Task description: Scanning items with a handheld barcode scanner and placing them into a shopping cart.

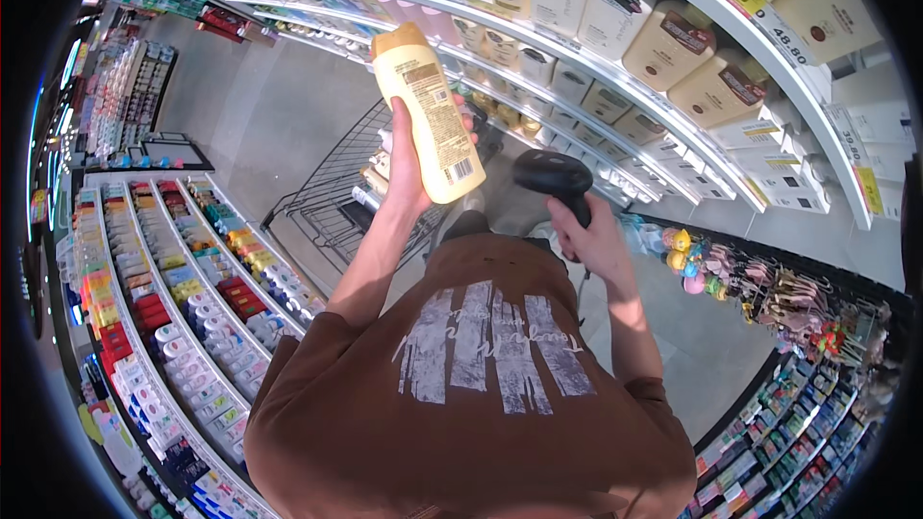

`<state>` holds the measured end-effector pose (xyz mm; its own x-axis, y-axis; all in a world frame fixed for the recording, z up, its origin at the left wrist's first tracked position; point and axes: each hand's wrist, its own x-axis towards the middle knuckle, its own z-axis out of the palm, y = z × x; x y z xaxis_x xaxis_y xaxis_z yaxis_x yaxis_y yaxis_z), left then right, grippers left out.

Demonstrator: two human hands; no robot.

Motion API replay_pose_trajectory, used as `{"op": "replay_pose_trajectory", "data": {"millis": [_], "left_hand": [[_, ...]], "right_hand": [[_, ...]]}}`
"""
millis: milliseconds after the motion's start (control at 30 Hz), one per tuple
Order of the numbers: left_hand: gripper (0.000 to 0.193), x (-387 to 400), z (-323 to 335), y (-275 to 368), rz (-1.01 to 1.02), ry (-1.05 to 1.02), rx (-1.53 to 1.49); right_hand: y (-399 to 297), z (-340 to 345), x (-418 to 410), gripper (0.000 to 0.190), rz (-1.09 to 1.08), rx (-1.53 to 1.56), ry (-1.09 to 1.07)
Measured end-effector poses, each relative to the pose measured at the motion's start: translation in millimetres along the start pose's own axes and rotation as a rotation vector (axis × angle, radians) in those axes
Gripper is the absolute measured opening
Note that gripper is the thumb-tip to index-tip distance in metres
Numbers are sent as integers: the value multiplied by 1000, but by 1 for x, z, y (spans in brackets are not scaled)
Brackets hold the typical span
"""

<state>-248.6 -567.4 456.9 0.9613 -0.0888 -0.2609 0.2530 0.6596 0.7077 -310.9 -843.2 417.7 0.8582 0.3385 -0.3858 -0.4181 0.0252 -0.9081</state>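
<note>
A pale yellow plastic bottle (pixel 433 122) with a darker yellow cap is held up in my left hand (pixel 409 166), its back label and barcode turned towards me. My right hand (pixel 591 234) grips the handle of a black handheld barcode scanner (pixel 554 173). The scanner's head is to the right of the bottle's lower end, apart from it. Below and behind my left hand stands a black wire shopping cart (pixel 317 191) with several bottles in it, partly hidden by my forearm.
Store shelves (pixel 649 83) with bottles, boxes and price tags curve across the top right. Shelves of packaged goods (pixel 180 317) line the left. Small hanging goods (pixel 793 295) and another shelf unit (pixel 786 432) are at the right. Grey floor (pixel 231 108) runs between them.
</note>
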Motion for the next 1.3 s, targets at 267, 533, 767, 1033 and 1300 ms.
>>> {"op": "replay_pose_trajectory", "data": {"millis": [267,533,767,1033,1300], "left_hand": [[67,18,-27,-7,141,-16,172],[57,29,-99,-5,35,95,39],[76,-3,-273,-56,112,674,419],[98,-22,-511,-144,-85,1235,975],[107,4,-573,-143,-656,1335,1001]], "right_hand": [[-45,62,-3,27,30,3,36],[-34,93,28,22,122,-32,73],[-4,119,53,23,315,-161,108],[28,157,81,28,577,-302,158],[43,179,89,33,722,-342,231]]}}
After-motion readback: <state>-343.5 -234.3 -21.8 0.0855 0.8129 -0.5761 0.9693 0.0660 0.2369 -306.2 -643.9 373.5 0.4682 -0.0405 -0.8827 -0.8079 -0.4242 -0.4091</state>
